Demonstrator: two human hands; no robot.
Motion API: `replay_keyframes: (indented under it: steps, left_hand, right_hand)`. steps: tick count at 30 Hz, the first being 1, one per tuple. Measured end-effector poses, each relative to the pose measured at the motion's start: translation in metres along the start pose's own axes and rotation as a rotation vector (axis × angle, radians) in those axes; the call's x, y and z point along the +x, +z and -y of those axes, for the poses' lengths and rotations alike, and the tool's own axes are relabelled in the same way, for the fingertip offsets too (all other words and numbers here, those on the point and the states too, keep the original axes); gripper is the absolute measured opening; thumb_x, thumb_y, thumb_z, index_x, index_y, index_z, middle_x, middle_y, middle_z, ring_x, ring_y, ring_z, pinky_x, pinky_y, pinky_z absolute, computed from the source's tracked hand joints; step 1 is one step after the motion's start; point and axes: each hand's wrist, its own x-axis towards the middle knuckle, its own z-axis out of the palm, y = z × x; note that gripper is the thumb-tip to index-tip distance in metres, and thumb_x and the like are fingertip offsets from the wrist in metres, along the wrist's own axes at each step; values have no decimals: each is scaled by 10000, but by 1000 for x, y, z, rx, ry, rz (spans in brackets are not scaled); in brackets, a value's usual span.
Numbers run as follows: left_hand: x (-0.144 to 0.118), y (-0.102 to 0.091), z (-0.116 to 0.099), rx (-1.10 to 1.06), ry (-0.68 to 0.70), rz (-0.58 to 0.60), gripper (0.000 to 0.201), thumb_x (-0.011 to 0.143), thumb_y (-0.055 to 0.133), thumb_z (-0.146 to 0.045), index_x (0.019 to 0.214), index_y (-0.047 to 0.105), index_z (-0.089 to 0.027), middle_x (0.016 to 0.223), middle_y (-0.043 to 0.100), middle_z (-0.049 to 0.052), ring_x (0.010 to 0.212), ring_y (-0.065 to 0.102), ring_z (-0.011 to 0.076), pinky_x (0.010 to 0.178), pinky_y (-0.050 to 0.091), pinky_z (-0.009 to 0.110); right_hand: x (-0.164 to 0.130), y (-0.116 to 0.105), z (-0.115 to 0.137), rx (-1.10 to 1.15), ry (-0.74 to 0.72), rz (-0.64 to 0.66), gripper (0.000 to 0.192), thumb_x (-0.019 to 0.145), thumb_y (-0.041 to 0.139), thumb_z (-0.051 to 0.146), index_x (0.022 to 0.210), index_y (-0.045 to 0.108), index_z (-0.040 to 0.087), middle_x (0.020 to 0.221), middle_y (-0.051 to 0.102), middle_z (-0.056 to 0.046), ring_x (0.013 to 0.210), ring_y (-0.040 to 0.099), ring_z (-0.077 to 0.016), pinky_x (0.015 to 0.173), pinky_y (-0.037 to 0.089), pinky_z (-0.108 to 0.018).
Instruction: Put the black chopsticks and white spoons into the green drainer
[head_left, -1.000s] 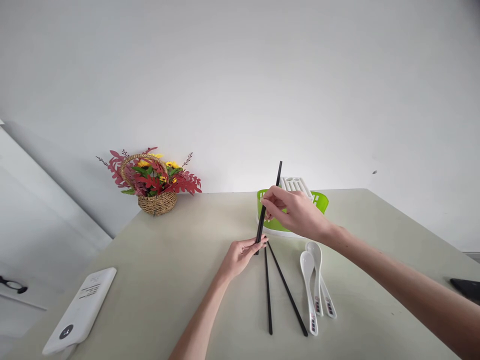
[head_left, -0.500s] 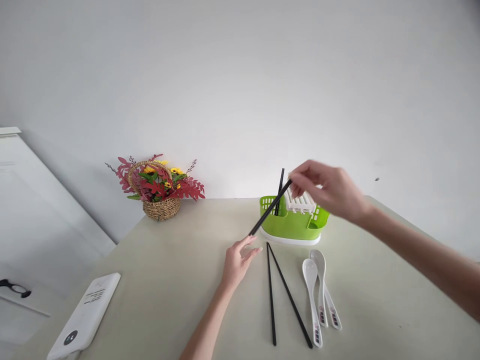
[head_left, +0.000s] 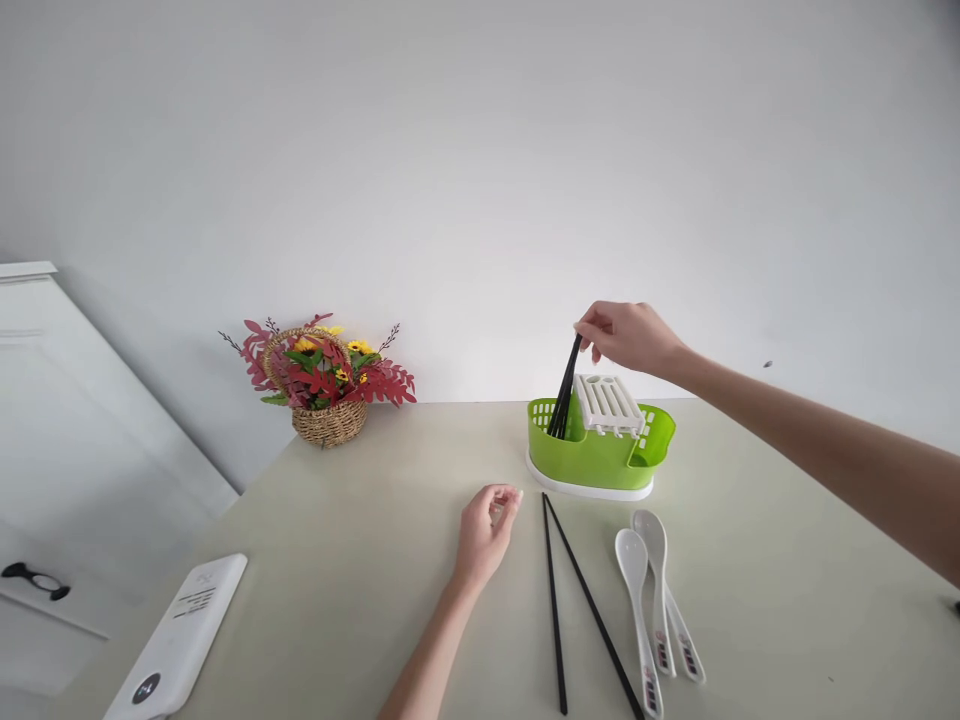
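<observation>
Leftmost, a white device (head_left: 180, 640) lay near the desk's (head_left: 337, 560) front corner, and a wicker basket of flowers (head_left: 324, 385) stood at the far edge against the wall. My left hand (head_left: 486, 530) rested on the desk with its fingers loosely curled around nothing, just left of two black chopsticks (head_left: 577, 600) lying flat. Beyond them sat the green cutlery holder (head_left: 600, 450), where my right hand (head_left: 630, 338) pinched the tops of the upright chopsticks (head_left: 564, 398), their lower ends standing in the holder's left compartment beside its white slotted insert (head_left: 607, 402). Two white spoons (head_left: 649, 600) lay side by side to the right of the flat chopsticks.
</observation>
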Motion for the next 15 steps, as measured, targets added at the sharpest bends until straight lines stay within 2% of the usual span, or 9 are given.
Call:
replay_keyframes:
  steps: [4,8,11,15]
  left_hand:
    - [0,0,1,15,1,18,346,987,572,-518,975,742,-217,1010,788,86,959,718,231,877,510,354]
    - [1,0,2,23,-2,22,368,990,556,-532,982,756,-222,1019,792,94,951,720,239,869,515,357]
    - [2,1,3,22,-8,25,372,989,556,-533,992,762,-224,1019,794,93,937,723,238,856,515,351]
    - [3,1,3,31,-2,39,349,992,553,-516,975,748,-226,971,794,76,922,724,231,850,506,344]
  right_hand:
    - [11,27,-10,-17,37,82,172,992,528,283,911,657,204,840,798,-3,608,712,-126,580,515,-258]
    - [17,44,-19,-65,49,101,171,989,528,280,913,658,200,818,790,-21,578,691,-130,593,510,-269]
    - [19,51,-21,-146,65,39,174,984,527,288,956,673,200,857,790,-58,659,701,-178,626,494,-302]
    - [10,47,-14,-233,29,-79,252,1007,481,317,1162,644,204,1041,788,-92,828,698,-243,678,456,-335]
